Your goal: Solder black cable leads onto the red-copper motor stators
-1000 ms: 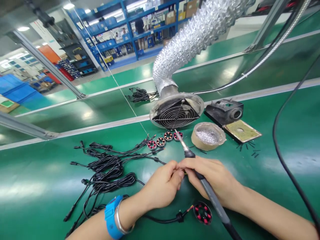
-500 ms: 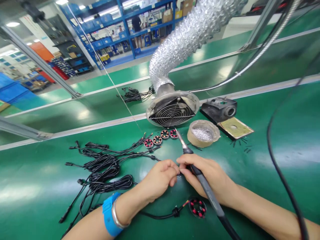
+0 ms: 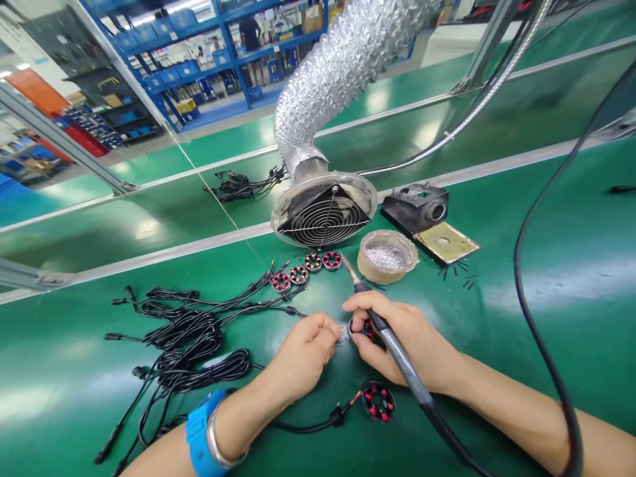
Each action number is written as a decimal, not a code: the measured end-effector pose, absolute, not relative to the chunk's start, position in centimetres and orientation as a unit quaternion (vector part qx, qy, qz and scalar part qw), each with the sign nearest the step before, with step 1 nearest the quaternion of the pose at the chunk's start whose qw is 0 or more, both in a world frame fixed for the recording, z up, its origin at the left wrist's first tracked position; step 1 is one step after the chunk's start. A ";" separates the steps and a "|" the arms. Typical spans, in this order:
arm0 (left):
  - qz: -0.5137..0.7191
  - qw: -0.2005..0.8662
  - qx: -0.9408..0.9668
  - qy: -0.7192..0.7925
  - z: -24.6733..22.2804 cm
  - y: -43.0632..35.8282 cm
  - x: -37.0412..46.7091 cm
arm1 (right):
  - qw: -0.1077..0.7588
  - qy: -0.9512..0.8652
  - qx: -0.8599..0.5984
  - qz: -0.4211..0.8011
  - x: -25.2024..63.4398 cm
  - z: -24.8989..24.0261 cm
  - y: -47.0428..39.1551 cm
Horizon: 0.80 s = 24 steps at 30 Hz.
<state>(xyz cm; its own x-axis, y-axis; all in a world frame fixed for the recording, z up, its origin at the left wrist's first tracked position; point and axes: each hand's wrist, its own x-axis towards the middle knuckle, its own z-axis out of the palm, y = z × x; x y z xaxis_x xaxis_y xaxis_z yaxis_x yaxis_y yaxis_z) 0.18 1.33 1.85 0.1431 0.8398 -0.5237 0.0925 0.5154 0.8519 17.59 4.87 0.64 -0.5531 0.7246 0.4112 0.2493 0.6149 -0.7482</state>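
My right hand (image 3: 410,341) is wrapped round a soldering iron (image 3: 397,352), its tip pointing up and away to the left. The same hand's fingers also hold a ring-shaped motor stator (image 3: 366,328) with red windings, partly hidden by the fingers and the iron. Just left of it, my left hand (image 3: 309,348) is closed in a pinch; small pale bits show at its fingertips, too small to name. Below my hands lies another red-and-black stator (image 3: 378,402), joined by coloured wires to a black cable (image 3: 308,427).
Several more stators (image 3: 313,262) stand in a row beneath a fume extractor (image 3: 325,218). Bundled black cables (image 3: 193,331) cover the left side. A round tub (image 3: 387,258) of silvery shavings and an iron stand (image 3: 422,212) with a yellow sponge (image 3: 447,240) sit behind my right hand.
The view has shifted, moving the scene left and slightly up. My fingertips have parted a little, and the stator in my right hand now shows. The soldering iron stays in that hand.
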 end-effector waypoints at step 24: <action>0.300 0.639 0.409 0.579 1.3 1.0 0.2 | 0.422 -0.827 -0.289 0.231 21.0 2.8 3.8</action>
<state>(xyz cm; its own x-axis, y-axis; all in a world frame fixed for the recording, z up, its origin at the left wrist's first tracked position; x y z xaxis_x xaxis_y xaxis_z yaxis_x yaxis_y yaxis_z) 0.20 1.01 1.35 0.1496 0.8562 -0.4945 0.0905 0.4861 0.8692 20.98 3.76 2.84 -0.4759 0.6735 0.5657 0.2838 0.7263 -0.6261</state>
